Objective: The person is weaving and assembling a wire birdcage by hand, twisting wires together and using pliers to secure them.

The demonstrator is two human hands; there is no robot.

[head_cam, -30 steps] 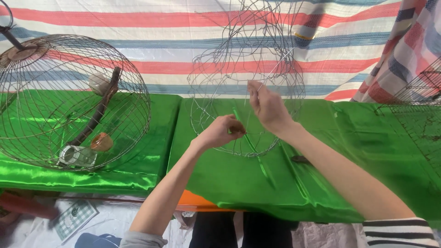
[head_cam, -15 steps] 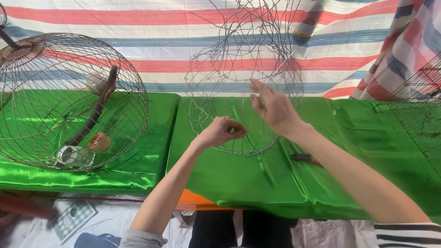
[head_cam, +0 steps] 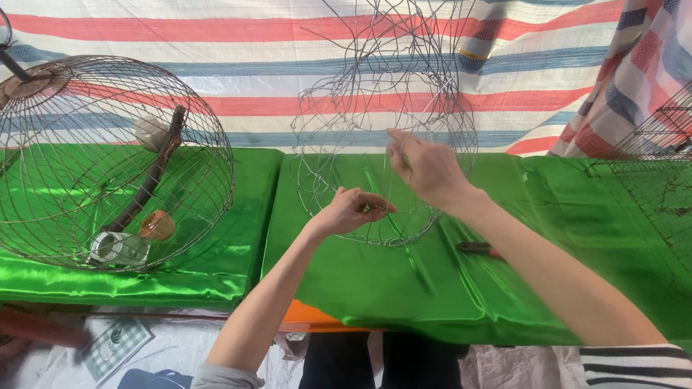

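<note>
Wire frame (head_cam: 360, 122), left hand (head_cam: 353, 210) pinching, right hand (head_cam: 427, 169) higher

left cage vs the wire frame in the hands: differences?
The left cage is a finished dome of close, even bars; the wire frame is sparse, with loose ends sticking out. The cage lies tilted on the green cloth, untouched; the frame is held by the left hand and right hand. The cage holds a perch and cups; the frame holds nothing. Both are round thin-wire work.
</note>
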